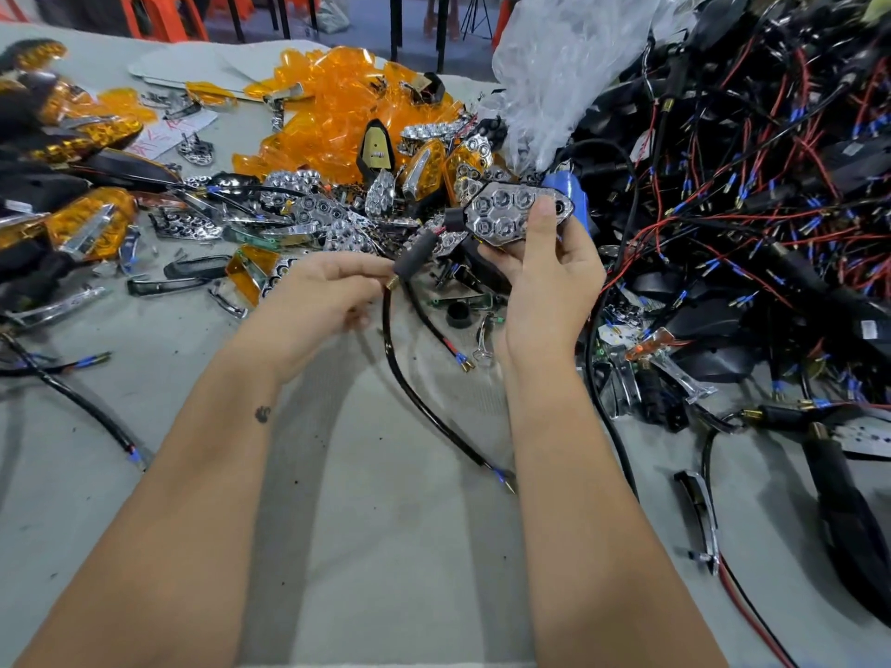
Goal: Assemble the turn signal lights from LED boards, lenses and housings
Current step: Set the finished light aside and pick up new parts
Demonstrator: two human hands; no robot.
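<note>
Left hand (pixel 328 286) pinches black stem (pixel 414 255) — right hand (pixel 545 277) grips housing (pixel 518 214) holding chrome reflector.

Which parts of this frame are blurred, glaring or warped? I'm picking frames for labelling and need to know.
Head view: the chrome multi-cell reflector unit in the right hand is fairly sharp; the pile of amber plastic lenses behind is softer, and the lamps at far left are smeared; the clear plastic bag is glary; wide-angle distortion stretches the forearms; soft shadows under the left hand.
</note>
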